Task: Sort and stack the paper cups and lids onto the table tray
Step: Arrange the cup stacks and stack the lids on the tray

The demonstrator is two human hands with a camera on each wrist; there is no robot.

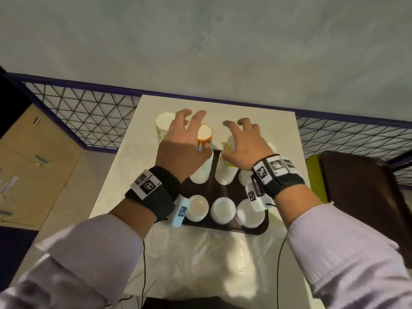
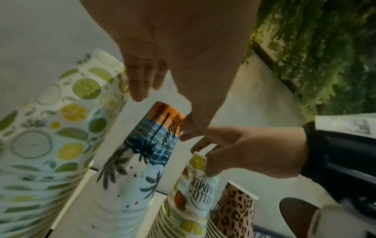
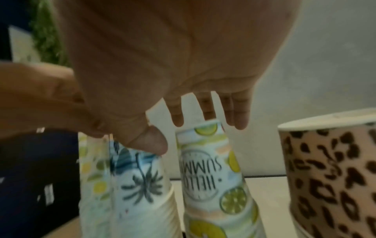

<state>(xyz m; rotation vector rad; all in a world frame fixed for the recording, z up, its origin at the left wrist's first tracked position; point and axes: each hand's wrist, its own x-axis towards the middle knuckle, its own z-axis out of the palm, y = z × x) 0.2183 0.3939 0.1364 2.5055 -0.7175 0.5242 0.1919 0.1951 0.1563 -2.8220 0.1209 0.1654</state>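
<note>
Four stacks of upturned paper cups stand at the far end. The palm-print stack [image 1: 204, 136] [image 2: 146, 153], the "Hello Summer" stack [image 1: 225, 172] [image 3: 211, 169] and the leopard stack [image 2: 234, 214] [image 3: 333, 177] are on the dark tray [image 1: 211, 189]. The citrus stack [image 1: 163, 126] [image 2: 61, 128] stands on the table left of the tray. Three piles of white lids [image 1: 223, 210] line the tray's near edge. My left hand [image 1: 187, 132] [image 2: 168, 103] hovers over the palm-print stack with its fingers spread, holding nothing. My right hand [image 1: 240, 134] [image 3: 179, 125] hangs just above the "Hello Summer" stack, fingers straight, gripping nothing.
The tray sits on a small white table [image 1: 278, 130]. A crumpled clear plastic sheet [image 1: 207, 253] covers the table's near part. A dark chair [image 1: 361, 192] stands to the right and a wire-mesh railing [image 1: 89, 117] runs behind. Cardboard boxes [image 1: 33, 152] lie at the left.
</note>
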